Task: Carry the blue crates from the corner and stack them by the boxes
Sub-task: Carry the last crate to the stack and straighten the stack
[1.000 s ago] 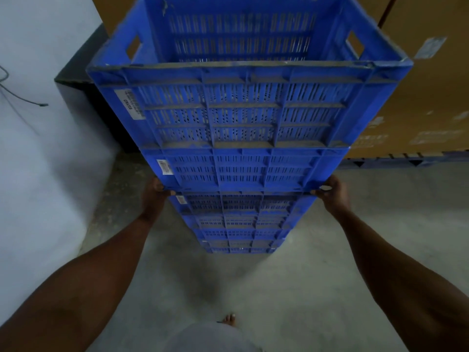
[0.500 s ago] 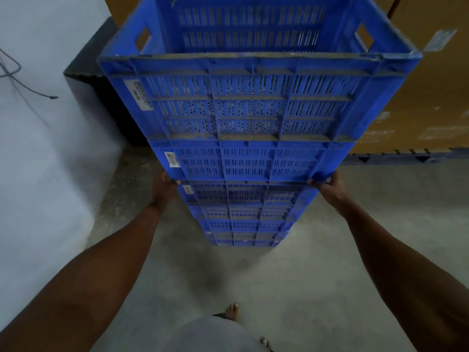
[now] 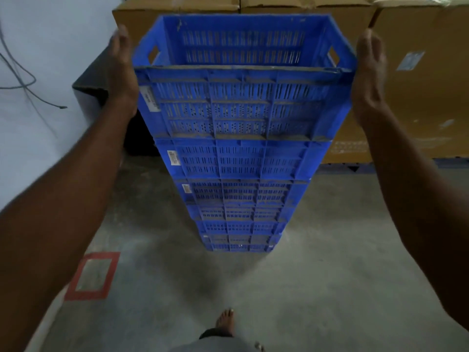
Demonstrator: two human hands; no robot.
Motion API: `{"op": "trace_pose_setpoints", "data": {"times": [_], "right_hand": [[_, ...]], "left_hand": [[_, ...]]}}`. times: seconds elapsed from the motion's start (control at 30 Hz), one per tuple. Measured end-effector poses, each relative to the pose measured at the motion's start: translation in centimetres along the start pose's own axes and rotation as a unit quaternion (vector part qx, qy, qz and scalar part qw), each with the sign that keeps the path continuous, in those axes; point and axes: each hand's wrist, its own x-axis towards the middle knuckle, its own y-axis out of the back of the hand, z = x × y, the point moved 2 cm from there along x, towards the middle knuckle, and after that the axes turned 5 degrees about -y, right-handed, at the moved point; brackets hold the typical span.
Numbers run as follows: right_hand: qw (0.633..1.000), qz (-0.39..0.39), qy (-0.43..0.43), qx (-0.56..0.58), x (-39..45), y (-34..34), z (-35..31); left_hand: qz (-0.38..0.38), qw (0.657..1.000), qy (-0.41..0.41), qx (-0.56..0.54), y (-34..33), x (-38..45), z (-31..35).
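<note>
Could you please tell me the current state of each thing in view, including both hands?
stack of blue crates: upright on the floor, close in front of the boxes.
top crate: empty, seated on the stack.
left hand: fingers straight, flat by the top crate's left end.
right hand: fingers straight, flat by its right end.
cardboard boxes: closed, stacked behind the crates.
cable: hanging loose on the wall.

A grey concrete floor (image 3: 330, 275) fills the lower frame, dimly lit, with a red-taped square (image 3: 92, 275) at lower left. A pale wall (image 3: 45, 34) takes the upper left, loose cables (image 3: 22, 80) hanging on it. A dark block (image 3: 94, 80) stands by the wall.
</note>
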Motion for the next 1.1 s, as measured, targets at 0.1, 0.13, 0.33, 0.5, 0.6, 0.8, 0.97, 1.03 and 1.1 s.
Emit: {"op": "trace_pose_setpoints", "data": {"times": [0.1, 0.13, 0.33, 0.5, 0.6, 0.8, 0.97, 1.03, 1.1], "right_hand": [[0.992, 0.036, -0.066, -0.104, 1.9, -0.2, 0.1], [0.988, 0.040, -0.077, -0.125, 2.2, -0.2, 0.2], [0.975, 0.043, -0.118, -0.181, 4.3, 1.4, -0.1], [0.979, 0.022, -0.098, -0.180, 2.9, 1.2, -1.2], [0.980, 0.042, -0.064, -0.185, 2.2, 0.1, -0.9], [0.980, 0.040, -0.097, -0.170, 4.0, 0.6, -0.3], [0.981, 0.006, -0.132, -0.145, 5.6, 1.4, -0.6], [0.982, 0.003, -0.139, -0.132, 6.1, 1.6, -0.7], [0.981, 0.015, -0.150, -0.122, 6.8, 1.8, -0.2]], "left_hand": [[-0.047, 0.992, 0.079, 0.090, 0.5, 3.3, -2.4], [-0.053, 0.990, 0.082, 0.104, 0.9, 4.8, -4.9], [-0.048, 0.993, 0.077, 0.075, -1.5, 0.5, -1.1], [-0.030, 0.990, 0.093, 0.106, -1.2, 3.1, -4.6], [-0.025, 0.986, 0.110, 0.125, -0.4, 2.2, -1.9], [-0.042, 0.986, 0.120, 0.106, -2.3, 1.7, -0.4], [-0.025, 0.989, 0.097, 0.113, -4.0, -0.7, 1.2], [-0.021, 0.990, 0.077, 0.112, -4.3, -1.6, 1.1], [-0.023, 0.991, 0.065, 0.116, -4.4, -2.1, 1.0]]}}
